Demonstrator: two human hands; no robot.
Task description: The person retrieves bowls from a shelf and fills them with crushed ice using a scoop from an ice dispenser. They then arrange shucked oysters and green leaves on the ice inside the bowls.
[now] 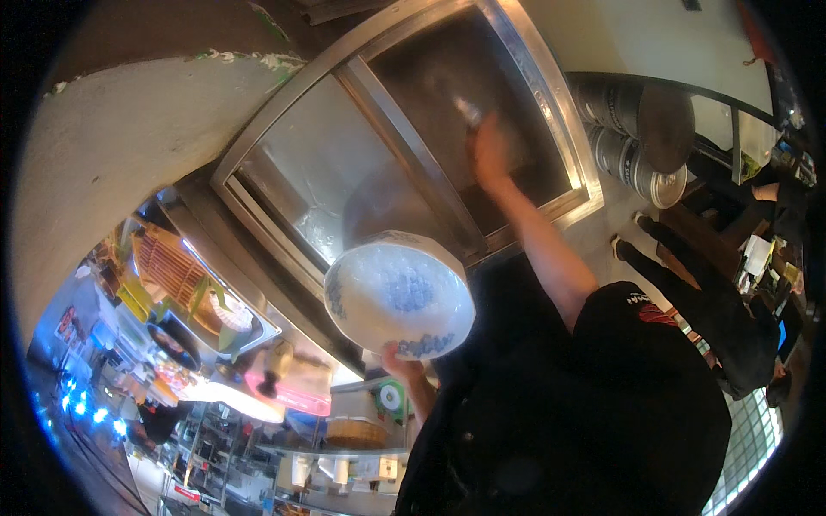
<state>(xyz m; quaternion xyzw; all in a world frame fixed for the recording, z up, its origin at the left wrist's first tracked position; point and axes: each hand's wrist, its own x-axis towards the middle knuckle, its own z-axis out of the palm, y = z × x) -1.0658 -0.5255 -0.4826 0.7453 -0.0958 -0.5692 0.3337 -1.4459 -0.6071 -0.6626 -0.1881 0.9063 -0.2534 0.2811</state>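
My left hand (401,362) grips the lower rim of a large white bowl with blue floral decoration (413,290), tilted towards the camera. Translucent whitish bits, perhaps ice, cover the inside of the bowl. Beyond it lies a steel-framed chest (413,151) with two bays. My right hand (493,151) reaches over the dark right-hand bay, closed around a shiny metal tool (468,111); blur hides the tool's exact kind. The left-hand bay has a shiny, pale cover or inner surface (316,161), partly behind the bowl.
Metal kegs (639,164) stand right of the chest. A person in dark clothes (716,290) is farther right. At the left are a bamboo mat (169,264), a shell (229,313) and a pink-edged container (300,387). Shelves (342,451) stand at the bottom.
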